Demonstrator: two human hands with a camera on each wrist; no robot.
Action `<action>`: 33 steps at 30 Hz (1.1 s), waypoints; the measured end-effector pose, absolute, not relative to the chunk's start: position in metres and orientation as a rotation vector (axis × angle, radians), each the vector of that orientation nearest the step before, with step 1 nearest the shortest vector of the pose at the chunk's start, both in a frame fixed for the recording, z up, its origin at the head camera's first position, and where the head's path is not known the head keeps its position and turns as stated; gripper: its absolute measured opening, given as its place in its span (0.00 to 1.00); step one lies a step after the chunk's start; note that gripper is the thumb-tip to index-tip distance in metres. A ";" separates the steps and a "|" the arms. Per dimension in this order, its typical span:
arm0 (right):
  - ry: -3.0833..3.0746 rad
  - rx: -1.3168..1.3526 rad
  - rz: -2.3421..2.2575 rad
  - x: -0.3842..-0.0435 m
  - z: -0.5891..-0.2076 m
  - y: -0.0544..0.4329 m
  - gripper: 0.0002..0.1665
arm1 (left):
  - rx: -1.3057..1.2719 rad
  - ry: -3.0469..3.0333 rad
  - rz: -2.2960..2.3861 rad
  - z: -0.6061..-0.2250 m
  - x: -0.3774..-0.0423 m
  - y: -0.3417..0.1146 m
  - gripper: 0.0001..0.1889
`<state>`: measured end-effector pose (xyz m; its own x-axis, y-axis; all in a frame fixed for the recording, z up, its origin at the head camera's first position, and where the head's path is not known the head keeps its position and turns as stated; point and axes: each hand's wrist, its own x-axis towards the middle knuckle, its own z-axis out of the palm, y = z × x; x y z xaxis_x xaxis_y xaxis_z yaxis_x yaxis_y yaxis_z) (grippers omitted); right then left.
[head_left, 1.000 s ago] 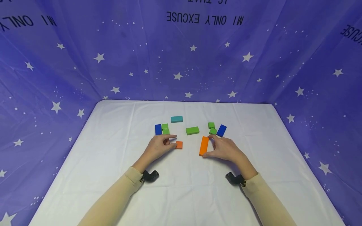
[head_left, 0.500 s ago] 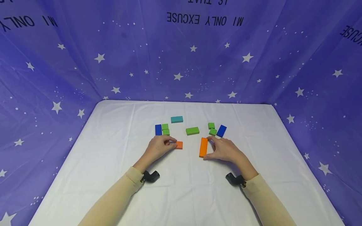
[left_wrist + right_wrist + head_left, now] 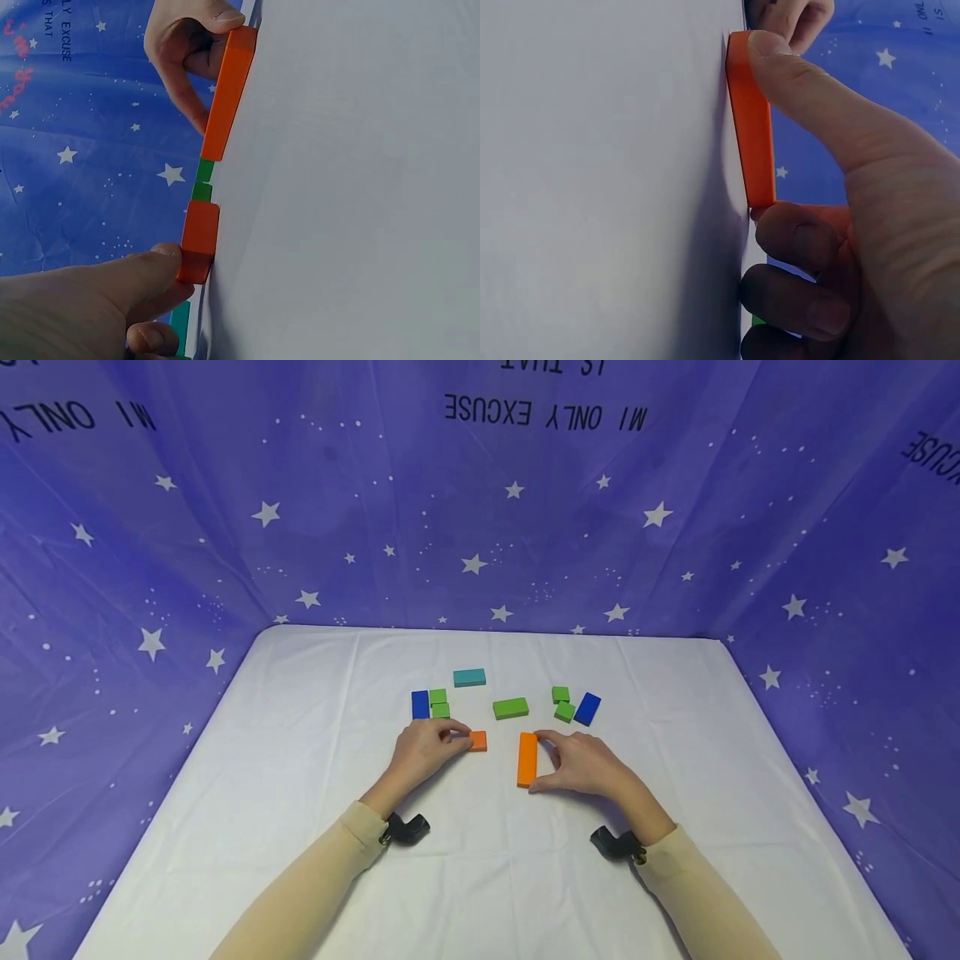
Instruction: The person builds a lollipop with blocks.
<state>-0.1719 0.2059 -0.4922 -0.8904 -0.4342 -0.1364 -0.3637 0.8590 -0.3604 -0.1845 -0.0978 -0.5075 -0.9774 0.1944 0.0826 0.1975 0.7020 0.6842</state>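
My left hand point(image 3: 422, 752) pinches a small orange block point(image 3: 478, 742) at its left side, low on the white cloth. In the left wrist view the thumb presses one face of this orange block point(image 3: 199, 238), and a fingertip shows beneath. To the right, my right hand point(image 3: 587, 764) holds a long orange block point(image 3: 527, 760) by its two ends, thumb at the near end. The right wrist view has the thumb on one end of the long orange block point(image 3: 751, 124) and curled fingers at the other. A gap lies between the two orange blocks.
Behind the hands lie a green block point(image 3: 511, 708) and a teal block point(image 3: 469, 677). A blue block point(image 3: 420, 704) and two green cubes point(image 3: 438, 697) sit at left. Another blue block point(image 3: 588, 708) and two green cubes point(image 3: 561, 694) are at right. Starry purple curtains point(image 3: 472, 527) surround the table.
My right hand has slid the long orange block left and nearer, turning it straighter. My left hand's fingers have closed in on the small orange block, which has shifted slightly right.
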 end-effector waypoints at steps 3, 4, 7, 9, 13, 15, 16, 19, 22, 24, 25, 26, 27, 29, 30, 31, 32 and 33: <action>2.817 -0.631 -0.481 -0.171 -0.494 0.202 0.58 | -0.324 -2.893 -1.132 -0.507 -0.184 -0.095 0.10; 2.817 -0.640 -0.479 -0.170 -0.494 0.200 0.58 | -0.320 -2.893 -1.124 -0.507 -0.184 -0.095 0.10; 2.815 -0.666 -0.472 -0.168 -0.494 0.196 0.59 | -0.312 -2.892 -1.114 -0.507 -0.184 -0.093 0.10; 2.814 -0.683 -0.467 -0.166 -0.495 0.193 0.59 | -0.310 -2.889 -1.116 -0.506 -0.183 -0.091 0.10; 2.810 -0.707 -0.458 -0.163 -0.495 0.189 0.59 | -0.317 -2.889 -1.108 -0.506 -0.183 -0.090 0.10; 2.812 -0.720 -0.458 -0.162 -0.495 0.186 0.59 | -0.323 -2.897 -1.090 -0.506 -0.184 -0.090 0.10; 2.814 -0.730 -0.458 -0.161 -0.495 0.185 0.59 | -0.325 -2.899 -1.080 -0.506 -0.184 -0.089 0.10; 2.815 -0.755 -0.448 -0.159 -0.495 0.182 0.58 | -0.331 -2.909 -1.057 -0.506 -0.185 -0.088 0.11; 2.814 -0.771 -0.439 -0.157 -0.495 0.179 0.58 | -0.334 -2.912 -1.044 -0.505 -0.185 -0.086 0.11; 2.813 -0.777 -0.436 -0.157 -0.495 0.178 0.58 | -0.338 -2.908 -1.037 -0.505 -0.185 -0.085 0.11; 2.816 -0.784 -0.435 -0.157 -0.495 0.177 0.58 | -0.339 -2.906 -1.032 -0.505 -0.185 -0.085 0.11; 2.819 -0.789 -0.433 -0.156 -0.495 0.177 0.58 | -0.341 -2.904 -1.028 -0.505 -0.185 -0.084 0.11; 2.821 -0.796 -0.429 -0.156 -0.495 0.176 0.58 | -0.344 -2.902 -1.025 -0.505 -0.185 -0.083 0.11; 2.824 -0.812 -0.417 -0.156 -0.496 0.175 0.59 | -0.350 -2.899 -1.031 -0.505 -0.185 -0.082 0.11; 2.826 -0.822 -0.410 -0.156 -0.496 0.175 0.59 | -0.353 -2.900 -1.032 -0.505 -0.185 -0.081 0.11; 2.827 -0.831 -0.400 -0.155 -0.496 0.175 0.59 | -0.358 -2.900 -1.035 -0.505 -0.185 -0.080 0.11; 2.826 -0.838 -0.392 -0.155 -0.496 0.174 0.59 | -0.362 -2.900 -1.037 -0.504 -0.184 -0.079 0.11; 2.828 -0.844 -0.385 -0.155 -0.496 0.174 0.59 | -0.365 -2.899 -1.038 -0.504 -0.184 -0.078 0.11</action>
